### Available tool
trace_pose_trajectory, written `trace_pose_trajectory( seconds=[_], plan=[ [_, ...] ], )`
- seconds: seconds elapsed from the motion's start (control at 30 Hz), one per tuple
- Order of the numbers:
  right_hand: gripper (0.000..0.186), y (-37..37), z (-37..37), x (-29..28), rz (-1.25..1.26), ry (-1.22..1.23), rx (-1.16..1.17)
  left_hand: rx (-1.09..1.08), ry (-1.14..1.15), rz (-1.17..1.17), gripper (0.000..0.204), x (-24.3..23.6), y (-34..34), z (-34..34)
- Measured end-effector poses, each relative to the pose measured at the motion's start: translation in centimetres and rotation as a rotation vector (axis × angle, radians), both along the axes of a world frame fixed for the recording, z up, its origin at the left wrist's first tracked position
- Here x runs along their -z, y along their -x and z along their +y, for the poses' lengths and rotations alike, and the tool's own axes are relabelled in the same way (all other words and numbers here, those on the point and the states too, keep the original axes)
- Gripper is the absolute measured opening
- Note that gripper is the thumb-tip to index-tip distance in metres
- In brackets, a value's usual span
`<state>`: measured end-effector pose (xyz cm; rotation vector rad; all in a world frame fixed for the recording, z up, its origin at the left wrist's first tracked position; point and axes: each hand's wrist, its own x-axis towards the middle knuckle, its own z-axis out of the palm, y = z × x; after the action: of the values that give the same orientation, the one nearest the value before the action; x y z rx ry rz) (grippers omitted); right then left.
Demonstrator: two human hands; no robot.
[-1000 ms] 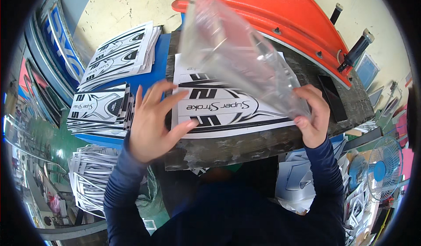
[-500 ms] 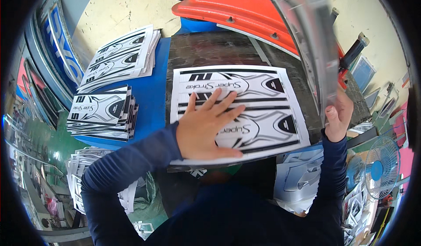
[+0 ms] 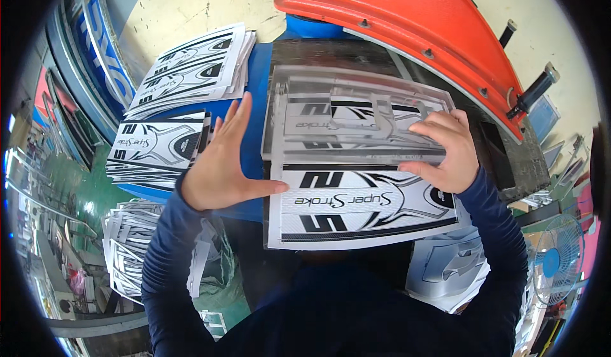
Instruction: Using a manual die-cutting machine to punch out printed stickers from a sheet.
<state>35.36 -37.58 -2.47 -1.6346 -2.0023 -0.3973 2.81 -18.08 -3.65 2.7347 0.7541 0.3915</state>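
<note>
Largest is the red, glossy machine part w/ curved edge point(image 3: 394, 19), on the far side. Before it stands the dark, worn table point(image 3: 337, 52); just to its left is a flat blue surface point(image 3: 258, 73). On the table lies a white rectangular paper sheet w/ black-and-grey print point(image 3: 363, 207); its near half shows lettering, pointed curved shapes and a dark stripe along the near edge. Over its far half is a clear, colourless plastic plate w/ cut-outs point(image 3: 366, 112), the print visible through it. If the plate touches the paper, I can't tell. Two stacks of similar printed sheets point(image 3: 184, 73) are on the blue surface.

R hand point(image 3: 450, 153) grips the plate's near right part betw. thumb and fingers. L hand point(image 3: 219, 166) holds nothing: fingers stretched, thumb apart, its tip at the sheet's left edge; contact is unclear. A thin black rectangular object point(image 3: 498, 156) lies near R hand.

Re edges: the sheet's near edge comes close to the table's, so little room there. Betw. plate & machine part, a strip of table is bare.
</note>
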Motion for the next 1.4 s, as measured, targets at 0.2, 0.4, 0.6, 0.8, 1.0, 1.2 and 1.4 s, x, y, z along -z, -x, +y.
trace_pose_trajectory(
  seconds=[0.2, 0.4, 0.6, 0.8, 1.0, 1.2, 1.4],
  plan=[
    [0.057, 0.2, 0.8, 1.3, -0.036, 0.038, -0.033, 0.196, 0.224, -0.296, 0.11, 2.3, -0.1, 0.8],
    [0.056, 0.4, 0.8, 1.1, -0.055, 0.063, -0.024, 0.225, 0.328, -0.365, 0.099, 2.4, -0.5, 0.8],
    [0.059, 0.5, 0.9, 1.1, -0.053, 0.083, -0.006, 0.204, 0.329, -0.355, 0.099, 2.6, -0.5, 1.0],
    [0.062, 0.3, 0.8, 1.3, -0.061, 0.113, 0.016, 0.207, 0.347, -0.34, 0.102, 2.6, -0.7, 1.1],
    [0.063, 0.2, 0.8, 1.3, -0.068, 0.116, 0.021, 0.203, 0.324, -0.323, 0.103, 2.7, -0.5, 1.1],
    [0.064, 0.4, 0.7, 1.3, -0.088, 0.106, 0.031, 0.213, 0.31, -0.332, 0.103, 2.8, -0.4, 0.8],
    [0.095, -0.3, -0.9, -0.5, -0.179, 0.176, 0.153, 0.153, 0.334, -0.286, 0.104, 2.5, -0.5, 0.7]
  ],
)
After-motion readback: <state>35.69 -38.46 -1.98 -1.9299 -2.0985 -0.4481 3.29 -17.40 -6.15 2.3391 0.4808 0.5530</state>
